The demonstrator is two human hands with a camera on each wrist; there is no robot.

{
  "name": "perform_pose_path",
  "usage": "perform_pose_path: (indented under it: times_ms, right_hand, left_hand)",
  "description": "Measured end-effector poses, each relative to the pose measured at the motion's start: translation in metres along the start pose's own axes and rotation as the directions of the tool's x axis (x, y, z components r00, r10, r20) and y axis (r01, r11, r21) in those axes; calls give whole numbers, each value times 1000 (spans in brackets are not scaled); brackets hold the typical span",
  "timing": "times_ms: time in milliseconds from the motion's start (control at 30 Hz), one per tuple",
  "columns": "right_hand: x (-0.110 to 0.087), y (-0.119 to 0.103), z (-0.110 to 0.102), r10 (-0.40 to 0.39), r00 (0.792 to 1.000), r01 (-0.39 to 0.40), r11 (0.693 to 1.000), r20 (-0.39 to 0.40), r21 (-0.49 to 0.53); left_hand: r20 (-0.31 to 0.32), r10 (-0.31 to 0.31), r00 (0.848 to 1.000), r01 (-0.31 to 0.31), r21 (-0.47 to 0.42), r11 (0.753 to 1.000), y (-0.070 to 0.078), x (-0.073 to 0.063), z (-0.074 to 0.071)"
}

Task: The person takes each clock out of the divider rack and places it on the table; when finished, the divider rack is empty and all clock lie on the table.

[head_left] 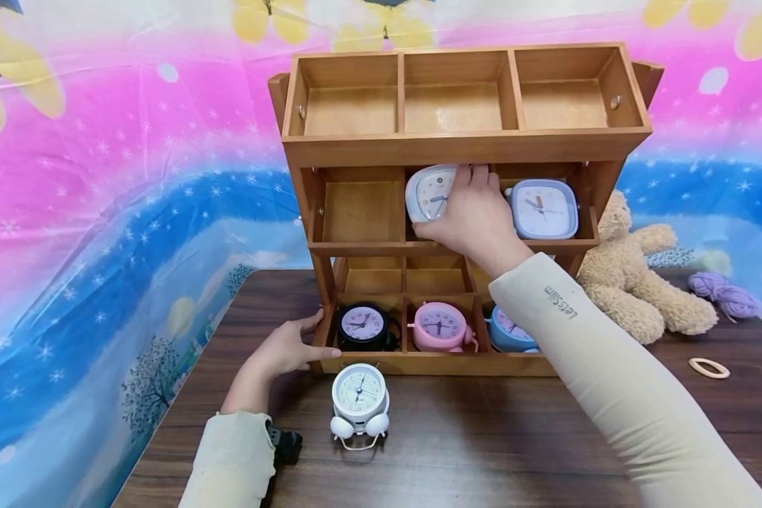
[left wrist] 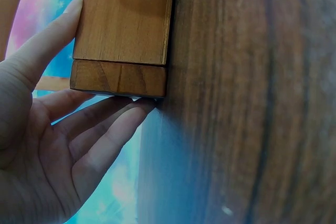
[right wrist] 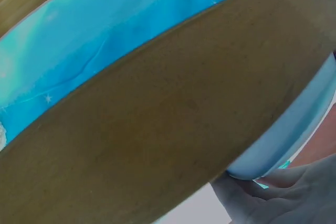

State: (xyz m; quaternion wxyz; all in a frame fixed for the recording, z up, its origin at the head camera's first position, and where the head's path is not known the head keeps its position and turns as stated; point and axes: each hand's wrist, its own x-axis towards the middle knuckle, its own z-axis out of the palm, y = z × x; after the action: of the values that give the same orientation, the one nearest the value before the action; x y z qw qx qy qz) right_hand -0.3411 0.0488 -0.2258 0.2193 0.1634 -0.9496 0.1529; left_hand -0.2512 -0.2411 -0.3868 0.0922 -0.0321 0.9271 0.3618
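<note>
In the head view my right hand [head_left: 479, 215] grips a white rounded-square alarm clock [head_left: 430, 192] at the middle compartment of the middle tier. The clock is tilted and its right side is hidden by the fingers. A pale blue alarm clock [head_left: 544, 209] sits in the compartment to the right. At the lower left corner of the wooden shelf [head_left: 432, 363], my left hand [head_left: 286, 346] holds the end of the bottom tier, thumb at the front and fingers round the side. A white twin-bell alarm clock [head_left: 359, 395] lies face up on the table, near this hand.
Black [head_left: 363, 326], pink [head_left: 440, 327] and blue [head_left: 508, 331] alarm clocks occupy the bottom tier. Right of the shelf are a teddy bear [head_left: 638, 282], purple yarn [head_left: 724, 293] and a wooden ring [head_left: 709, 367]. The top tier [head_left: 466, 148] overhangs my right hand.
</note>
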Motion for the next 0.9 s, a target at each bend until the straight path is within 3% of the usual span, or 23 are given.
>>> perform_pose_path:
  times_ms: [467, 700, 900]
  right_hand:
    - [-16, -3, -10, -32, 999, 27, 991, 30, 134]
    - [-53, -4, -21, -68, 992, 47, 980, 103, 194]
    - [-91, -3, -21, -171, 975, 142, 971, 140, 192]
  left_hand:
    - [3, 4, 1000, -4, -5, 1000, 2, -2, 0]
    - [14, 2, 1000, -2, -10, 1000, 2, -2, 0]
    - [17, 8, 1000, -8, -1, 1000, 1, 0, -1]
